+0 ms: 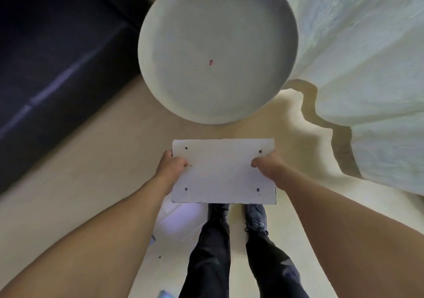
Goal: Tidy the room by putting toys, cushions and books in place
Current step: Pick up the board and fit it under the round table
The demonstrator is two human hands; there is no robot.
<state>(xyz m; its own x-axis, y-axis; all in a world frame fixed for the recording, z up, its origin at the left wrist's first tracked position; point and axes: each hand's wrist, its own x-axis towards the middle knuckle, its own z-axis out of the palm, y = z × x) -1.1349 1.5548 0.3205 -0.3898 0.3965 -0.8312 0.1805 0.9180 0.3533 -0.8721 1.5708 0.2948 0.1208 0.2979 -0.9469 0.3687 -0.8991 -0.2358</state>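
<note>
Hands, left hand (171, 166) and right hand (267, 166), grip white board (222, 171) by its sides.

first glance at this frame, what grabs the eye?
The white rectangular board, low in the centre and held level over the person's shoes: the left hand grips its left edge, the right hand its right. Just beyond it stands a round grey table bearing a small red mark, with pale curtains at right.
</note>
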